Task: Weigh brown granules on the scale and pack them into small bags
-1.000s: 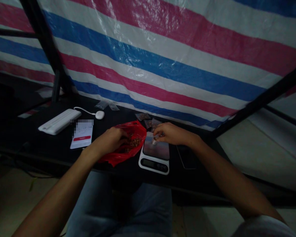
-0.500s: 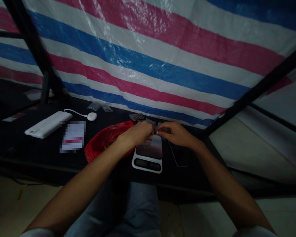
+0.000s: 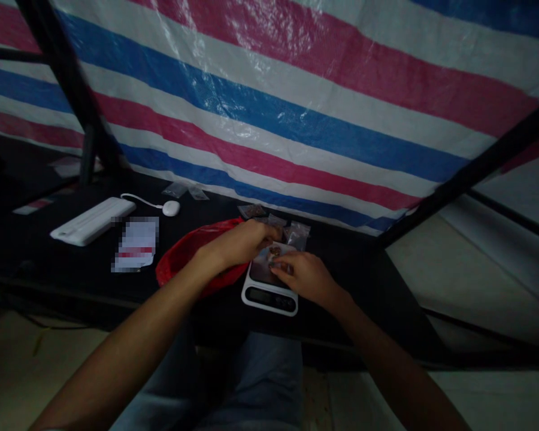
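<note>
At your hands: left hand curled above the scale's far edge, grip unclear; right hand pinched narrow on the platform, anything held too small to tell.
On the white digital scale: brown crumbly bits.
Beside it: crumpled red plastic bag.
Behind it: small clear zip bags.
Farther left: white power bank.
Beyond: pink, blue and white striped tarp.

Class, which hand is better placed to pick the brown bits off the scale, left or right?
Probably right: the right hand sits on the scale beside the bits, while the left hand hangs over the platform's far edge.
</note>
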`<state>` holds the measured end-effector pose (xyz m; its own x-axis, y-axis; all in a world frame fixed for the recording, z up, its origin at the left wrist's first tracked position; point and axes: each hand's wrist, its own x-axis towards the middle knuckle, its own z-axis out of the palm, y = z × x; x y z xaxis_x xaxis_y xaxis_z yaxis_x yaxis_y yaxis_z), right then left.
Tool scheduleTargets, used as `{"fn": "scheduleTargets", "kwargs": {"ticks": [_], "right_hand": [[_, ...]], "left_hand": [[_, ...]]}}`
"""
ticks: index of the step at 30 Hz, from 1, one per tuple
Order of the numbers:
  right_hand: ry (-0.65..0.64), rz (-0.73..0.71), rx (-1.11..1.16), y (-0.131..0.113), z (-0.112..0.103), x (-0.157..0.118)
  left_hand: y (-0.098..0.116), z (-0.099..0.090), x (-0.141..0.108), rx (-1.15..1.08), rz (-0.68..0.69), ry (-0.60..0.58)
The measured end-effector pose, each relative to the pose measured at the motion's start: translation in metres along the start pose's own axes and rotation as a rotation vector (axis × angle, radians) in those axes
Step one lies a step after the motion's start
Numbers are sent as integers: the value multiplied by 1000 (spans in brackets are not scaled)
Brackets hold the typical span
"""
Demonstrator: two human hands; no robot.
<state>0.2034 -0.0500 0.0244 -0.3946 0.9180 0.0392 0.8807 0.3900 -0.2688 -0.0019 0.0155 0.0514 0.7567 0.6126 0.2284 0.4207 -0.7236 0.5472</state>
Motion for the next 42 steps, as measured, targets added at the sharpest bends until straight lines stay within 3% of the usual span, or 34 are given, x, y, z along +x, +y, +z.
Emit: {"fn": "scheduleTargets", "kwargs": {"ticks": [4,8,12,15,18,21,24,28,29,31,33,35,42], "right_hand": [[10,42,7,-6,14,1],[78,49,90,-4,8,2],[195,64,155,1,1,7],[189,60,133,4,0,10],[190,60,113,6,-2,9],[254,58,154,4,-6,4],[297,15,227,-6,-8,4],[199,-211,278,-35,3,18],[163,-257,275,-44,8,25],[94,-301,245,-59,18,42],[21,-306,183,-69,28,61],[-52,-296,115,-73,37,78],[-153,-252,18,-65,44,93]], "left_hand": [[-12,-16,-30,83,-188,-14],[-14,-23,-39,43,-215,33],[-12,-5,-16,-6,-93,84],[-13,15,3,-9,17,56],[-13,21,2,-2,41,96],[-10,6,-24,6,-31,192],[-10,-23,-59,71,-145,208],[-30,-53,-90,368,-430,278],[-38,-56,-92,428,-529,264],[-53,-55,-91,436,-684,84],[-64,-50,-84,377,-766,-149],[-68,-45,-77,358,-761,-233],[-45,-62,-65,512,-577,-132]]}}
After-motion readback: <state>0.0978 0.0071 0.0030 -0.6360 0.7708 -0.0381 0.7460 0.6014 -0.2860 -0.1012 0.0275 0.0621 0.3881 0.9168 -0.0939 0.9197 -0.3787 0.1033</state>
